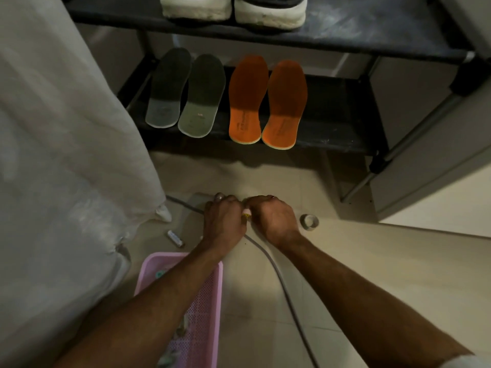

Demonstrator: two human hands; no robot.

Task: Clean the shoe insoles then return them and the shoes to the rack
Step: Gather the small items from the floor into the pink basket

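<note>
Both hands, left (224, 217) and right (273, 217), were curled side by side on the floor (345, 261), pinching something small between them; what it was I cannot tell. Four insoles (285, 102) lay on the rack's (345, 144) lower shelf, two shoes (233, 7) above.

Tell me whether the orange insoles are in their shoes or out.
Out. Both orange insoles lie bare, side by side, on the rack's lower shelf, beside the grey insoles; the only shoes visible sit on the shelf above.

Bare forearms; a ring (219, 197) on the left grip (224, 221).
</note>
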